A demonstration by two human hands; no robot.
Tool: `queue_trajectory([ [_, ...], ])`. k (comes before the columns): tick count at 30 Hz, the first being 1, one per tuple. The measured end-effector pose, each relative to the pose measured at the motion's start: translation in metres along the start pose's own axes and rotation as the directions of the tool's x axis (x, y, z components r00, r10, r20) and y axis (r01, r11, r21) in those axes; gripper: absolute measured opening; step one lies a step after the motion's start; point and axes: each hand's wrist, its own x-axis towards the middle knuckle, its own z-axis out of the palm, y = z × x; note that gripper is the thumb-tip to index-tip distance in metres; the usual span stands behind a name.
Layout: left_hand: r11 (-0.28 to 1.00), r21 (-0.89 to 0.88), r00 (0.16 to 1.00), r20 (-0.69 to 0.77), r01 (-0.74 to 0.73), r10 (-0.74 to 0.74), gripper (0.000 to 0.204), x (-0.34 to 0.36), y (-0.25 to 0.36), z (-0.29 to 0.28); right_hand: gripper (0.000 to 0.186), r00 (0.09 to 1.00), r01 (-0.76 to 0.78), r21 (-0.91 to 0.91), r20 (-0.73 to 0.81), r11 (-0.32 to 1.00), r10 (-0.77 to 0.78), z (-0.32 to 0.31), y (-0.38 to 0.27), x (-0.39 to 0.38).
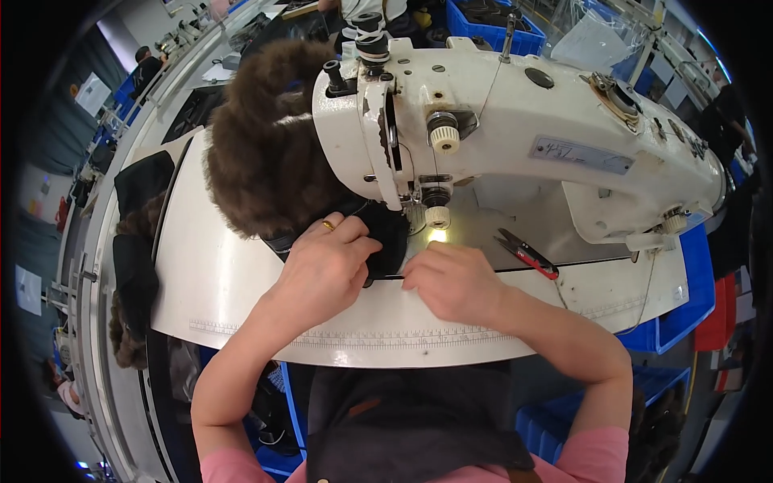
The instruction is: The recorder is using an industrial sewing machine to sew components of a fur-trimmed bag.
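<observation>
A white sewing machine point(499, 121) stands in front of me, its small lamp lit beside the needle. Black fabric point(392, 237) lies at the presser foot, and a bulky brown fur piece point(262, 153) rises to its left, seemingly joined to it. My left hand point(322, 262), a ring on one finger, is closed with bent fingers on the black fabric. Just right of the fabric's edge, close to the needle, my right hand point(455, 282) rests with its fingers curled together; whatever is under its fingertips is hidden.
Red-handled thread snips point(527, 253) lie on the machine bed, right of my right hand. A printed ruler point(427, 338) runs along the white table's front edge. Black and fur pieces point(137, 266) hang at the left. Blue bins point(676, 298) stand to the right and below.
</observation>
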Motion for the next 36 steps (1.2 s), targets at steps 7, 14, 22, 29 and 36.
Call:
queue_trajectory([
  [7,0.999,-0.011,0.999,0.025,0.038,-0.038,0.019,0.004,-0.004,-0.001,0.015,0.974,-0.158,-0.082,-0.174,0.984,0.142,-0.008,0.028,0.009],
  [14,0.999,0.011,0.999,-0.014,0.031,-0.031,0.017,0.007,-0.004,0.003,0.019,0.974,-0.226,-0.135,-0.043,0.965,0.222,0.002,0.017,0.019],
  [22,1.0,0.021,1.0,0.024,-0.012,0.011,0.018,0.012,-0.001,-0.001,0.01,0.98,-0.197,0.062,0.022,0.978,0.196,0.006,0.019,0.022],
  [29,0.999,0.051,0.999,0.044,-0.008,0.006,0.023,0.008,-0.005,0.0,0.012,0.975,-0.214,-0.009,-0.065,0.977,0.213,0.008,0.019,0.018],
  [36,0.994,0.106,0.998,0.062,0.01,-0.016,0.026,0.012,0.0,0.0,0.021,0.999,-0.016,-0.141,-0.052,0.99,0.009,0.006,0.013,0.004],
])
